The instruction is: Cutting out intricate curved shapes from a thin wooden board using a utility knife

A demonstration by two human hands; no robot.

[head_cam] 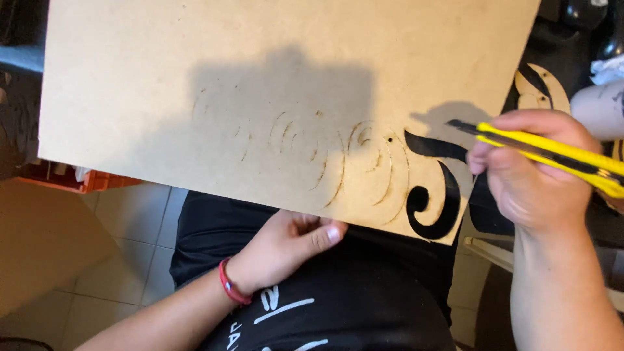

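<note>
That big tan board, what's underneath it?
Under the board, the left hand grips its near edge, above a black shirt and tiled floor. Dark gaps show through the cut-out scrolls; the rest is covered.

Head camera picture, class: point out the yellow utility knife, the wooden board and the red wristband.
yellow utility knife (552,153), head view, on the yellow handle body.
wooden board (162,78), head view, on its bare upper surface.
red wristband (229,286), head view, on the band at the left wrist.

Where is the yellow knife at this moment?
The yellow knife is in the right hand, at the right of the head view, beside the board's cut-out curl.
</note>
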